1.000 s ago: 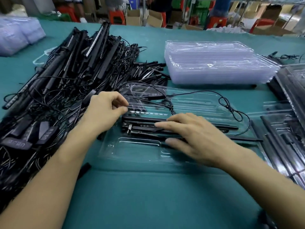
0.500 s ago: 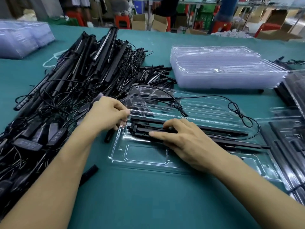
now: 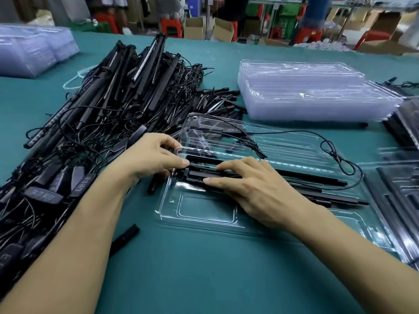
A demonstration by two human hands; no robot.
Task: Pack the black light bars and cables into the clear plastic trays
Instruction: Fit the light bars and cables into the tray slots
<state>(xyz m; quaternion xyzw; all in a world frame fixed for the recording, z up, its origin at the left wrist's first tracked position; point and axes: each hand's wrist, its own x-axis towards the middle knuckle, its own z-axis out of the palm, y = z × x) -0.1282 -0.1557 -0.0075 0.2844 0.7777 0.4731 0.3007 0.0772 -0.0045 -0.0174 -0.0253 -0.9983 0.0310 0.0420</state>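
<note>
Both hands work at black light bars (image 3: pixel 294 176) lying lengthwise in a clear tray (image 3: pixel 204 215) on the teal table (image 3: pixel 204 275).

Small controller boxes (image 3: pixel 43 197) in the pile of bars and cables (image 3: pixel 102 114) on the left carry pale characters, too blurred to read. The left hand (image 3: pixel 152 159) has its fingers curled, with the thumb and forefinger closed on the tray's left rim at the bars' end. The right hand (image 3: pixel 256 189) lies flat, its fingers nearly straight and slightly spread, pressing on the bars. A cable (image 3: pixel 335 155) loops over the tray's far side. A stack of empty trays (image 3: pixel 306 96) sits behind.
</note>
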